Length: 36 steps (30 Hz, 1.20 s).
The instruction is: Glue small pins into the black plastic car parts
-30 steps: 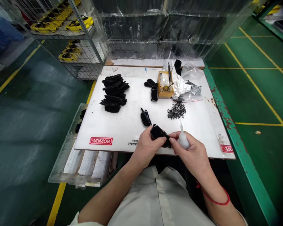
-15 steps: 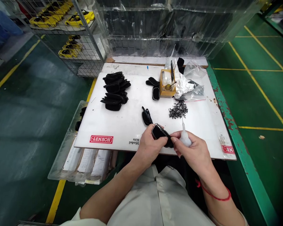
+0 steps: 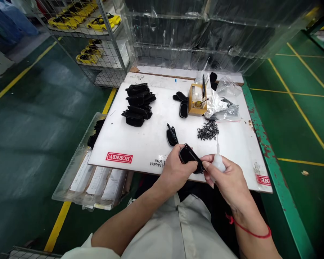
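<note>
My left hand (image 3: 175, 169) is closed around a glossy black curved plastic part (image 3: 187, 154), held tilted above the board's near edge. In my right hand (image 3: 229, 176) rests a white squeeze bottle (image 3: 218, 162), its thin nozzle pointing up and away from me. My right thumb and forefinger pinch together at the right end of the black part; whether a small piece is between them is hidden. Just beyond my left hand, another black part (image 3: 172, 136) lies on the board. A heap of small black pins (image 3: 207, 130) sits beyond the bottle's nozzle.
Stacked black parts (image 3: 137, 104) lie at the board's left. A small wooden box (image 3: 196, 108) holds tools and a little pot, beside plastic bags (image 3: 228, 109). A clear tub (image 3: 78, 169) stands below left. Behind are a plastic-wrapped stack (image 3: 178, 32) and a rack with yellow model cars (image 3: 64, 22).
The view has shifted, so the board and everything on it appear slightly further right. Both hands keep their hold, and the black part is turned a little in my left hand.
</note>
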Each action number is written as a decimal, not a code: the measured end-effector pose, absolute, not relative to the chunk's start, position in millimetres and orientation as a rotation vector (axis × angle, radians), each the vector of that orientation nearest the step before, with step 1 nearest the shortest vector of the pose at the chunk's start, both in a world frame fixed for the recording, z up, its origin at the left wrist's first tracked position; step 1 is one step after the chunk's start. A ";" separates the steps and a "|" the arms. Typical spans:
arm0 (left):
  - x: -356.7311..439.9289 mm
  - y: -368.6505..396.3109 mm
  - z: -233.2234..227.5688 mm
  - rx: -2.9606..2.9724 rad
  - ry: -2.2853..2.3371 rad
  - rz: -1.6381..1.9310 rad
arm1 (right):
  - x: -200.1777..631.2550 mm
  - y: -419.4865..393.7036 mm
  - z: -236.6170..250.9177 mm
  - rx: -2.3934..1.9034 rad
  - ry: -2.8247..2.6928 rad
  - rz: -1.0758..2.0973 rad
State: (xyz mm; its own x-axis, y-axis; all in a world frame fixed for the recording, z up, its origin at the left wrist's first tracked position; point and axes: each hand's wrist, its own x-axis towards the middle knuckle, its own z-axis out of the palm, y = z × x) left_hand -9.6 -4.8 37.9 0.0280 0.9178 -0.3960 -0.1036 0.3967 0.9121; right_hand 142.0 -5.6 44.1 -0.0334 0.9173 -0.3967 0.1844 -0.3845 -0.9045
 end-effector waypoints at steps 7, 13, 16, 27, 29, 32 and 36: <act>-9.2 -7.5 40.0 0.863 1.221 0.957 | 145.5 -2.9 51.2 -1.489 -0.791 1.829; -10.5 -6.8 39.2 0.978 1.283 0.903 | 149.5 -2.3 50.1 -1.568 -1.035 1.671; -11.0 -5.3 38.0 1.016 1.287 0.870 | 151.1 -2.8 48.1 -1.625 -1.149 1.562; -11.5 -3.2 40.7 0.988 1.315 0.798 | 146.7 -8.6 59.1 -1.766 -1.448 1.303; -10.6 -3.8 39.1 0.982 1.312 0.819 | 146.3 -8.8 58.9 -1.778 -1.505 1.239; -8.7 -4.8 34.5 0.998 1.321 0.856 | 144.8 -8.8 58.7 -1.774 -1.598 1.128; -6.3 -5.7 30.2 0.988 1.319 0.886 | 141.2 -10.4 58.4 -1.718 -1.710 0.990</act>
